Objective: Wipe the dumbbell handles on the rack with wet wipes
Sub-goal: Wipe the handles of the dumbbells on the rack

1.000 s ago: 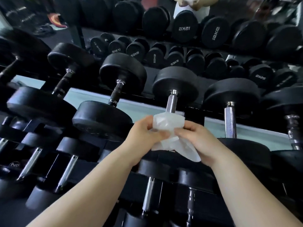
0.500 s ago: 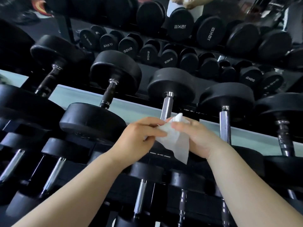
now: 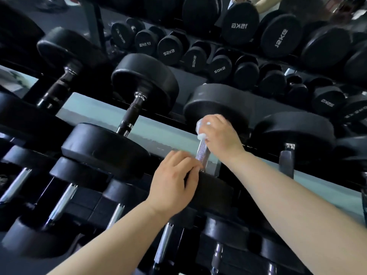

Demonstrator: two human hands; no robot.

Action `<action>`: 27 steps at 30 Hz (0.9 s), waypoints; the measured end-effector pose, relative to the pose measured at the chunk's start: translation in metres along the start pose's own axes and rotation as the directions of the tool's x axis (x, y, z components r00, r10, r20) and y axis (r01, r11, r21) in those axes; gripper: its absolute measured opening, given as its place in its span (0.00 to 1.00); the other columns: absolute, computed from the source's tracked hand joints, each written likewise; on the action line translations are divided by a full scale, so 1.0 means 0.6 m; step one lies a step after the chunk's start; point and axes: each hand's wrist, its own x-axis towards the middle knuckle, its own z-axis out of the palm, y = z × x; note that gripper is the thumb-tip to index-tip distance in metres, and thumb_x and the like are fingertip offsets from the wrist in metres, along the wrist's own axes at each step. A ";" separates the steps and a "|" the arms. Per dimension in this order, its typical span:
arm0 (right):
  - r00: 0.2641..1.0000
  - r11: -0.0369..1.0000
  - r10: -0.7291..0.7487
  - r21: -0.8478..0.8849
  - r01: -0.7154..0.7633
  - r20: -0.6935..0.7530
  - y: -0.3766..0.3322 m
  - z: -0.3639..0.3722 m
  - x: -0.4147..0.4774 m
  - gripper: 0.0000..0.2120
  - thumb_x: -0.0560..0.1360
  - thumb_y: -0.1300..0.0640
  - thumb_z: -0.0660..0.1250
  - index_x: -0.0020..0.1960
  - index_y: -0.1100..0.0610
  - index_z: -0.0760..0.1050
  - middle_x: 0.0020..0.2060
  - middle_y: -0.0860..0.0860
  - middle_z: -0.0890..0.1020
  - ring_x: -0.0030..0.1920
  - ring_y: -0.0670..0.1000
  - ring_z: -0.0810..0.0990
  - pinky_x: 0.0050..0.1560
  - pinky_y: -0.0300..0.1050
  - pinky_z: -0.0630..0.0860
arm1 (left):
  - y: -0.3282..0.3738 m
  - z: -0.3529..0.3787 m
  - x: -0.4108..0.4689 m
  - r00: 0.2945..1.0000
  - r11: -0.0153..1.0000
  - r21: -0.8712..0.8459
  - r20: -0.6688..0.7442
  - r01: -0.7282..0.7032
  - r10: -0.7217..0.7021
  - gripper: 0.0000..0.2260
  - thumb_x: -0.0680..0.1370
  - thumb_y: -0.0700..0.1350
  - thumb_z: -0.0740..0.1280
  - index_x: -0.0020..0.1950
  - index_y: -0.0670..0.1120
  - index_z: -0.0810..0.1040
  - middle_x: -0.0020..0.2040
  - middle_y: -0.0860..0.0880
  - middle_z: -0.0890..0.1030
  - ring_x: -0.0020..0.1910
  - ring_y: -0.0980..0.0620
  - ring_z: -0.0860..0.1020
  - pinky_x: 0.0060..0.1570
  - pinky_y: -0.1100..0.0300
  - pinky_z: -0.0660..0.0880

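Centre frame: right hand (image 3: 220, 133) clasped white wet wipe (image 3: 201, 127) around knurled chrome dumbbell handle (image 3: 201, 153); left hand (image 3: 172, 181) rested below, fingers relaxed.

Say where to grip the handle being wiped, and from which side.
Grip the knurled handle on its bare stretch between the far head and near head, coming from above on the right, as the right hand does with the wet wipe; the bar is open on top, and the left hand rests on the near head.

A dark rack (image 3: 85, 203) is holding black dumbbells (image 3: 103, 143) in rows on stacked tiers. They are lying side by side, their metal handles (image 3: 63, 203) slanting toward the back.
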 end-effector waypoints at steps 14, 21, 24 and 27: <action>0.967 0.985 0.042 0.149 -0.081 0.253 0.019 -0.002 -0.033 0.15 0.75 0.66 0.59 0.60 0.59 0.74 0.59 0.56 0.71 0.54 0.58 0.74 0.54 0.45 0.69 | -0.003 0.002 0.001 1.000 1.000 0.006 -0.017 -0.023 0.023 0.11 0.73 0.39 0.58 0.36 0.40 0.78 0.35 0.47 0.78 0.37 0.55 0.70 0.39 0.67 0.68; 0.951 0.994 0.043 0.078 -0.070 0.306 0.014 -0.014 -0.041 0.10 0.74 0.63 0.62 0.53 0.61 0.78 0.47 0.55 0.74 0.48 0.55 0.73 0.45 0.43 0.65 | -0.003 0.003 0.001 1.000 1.000 0.002 -0.014 -0.019 0.019 0.12 0.73 0.40 0.57 0.36 0.39 0.78 0.35 0.47 0.79 0.38 0.54 0.70 0.40 0.64 0.69; 0.910 0.986 -0.077 0.164 0.011 0.407 0.003 -0.010 -0.058 0.07 0.73 0.63 0.62 0.49 0.62 0.77 0.35 0.46 0.67 0.43 0.49 0.69 0.40 0.41 0.62 | -0.003 0.002 0.000 1.000 1.000 0.004 -0.010 -0.013 0.013 0.12 0.73 0.40 0.57 0.36 0.39 0.78 0.35 0.46 0.79 0.38 0.53 0.70 0.39 0.62 0.69; 0.960 0.991 0.034 0.118 -0.069 0.279 0.022 -0.014 -0.014 0.09 0.75 0.63 0.61 0.50 0.63 0.77 0.39 0.50 0.71 0.43 0.51 0.69 0.39 0.41 0.59 | -0.002 0.002 0.000 1.000 1.000 0.001 -0.011 -0.013 0.013 0.12 0.73 0.40 0.57 0.37 0.39 0.78 0.36 0.47 0.79 0.38 0.54 0.71 0.40 0.65 0.69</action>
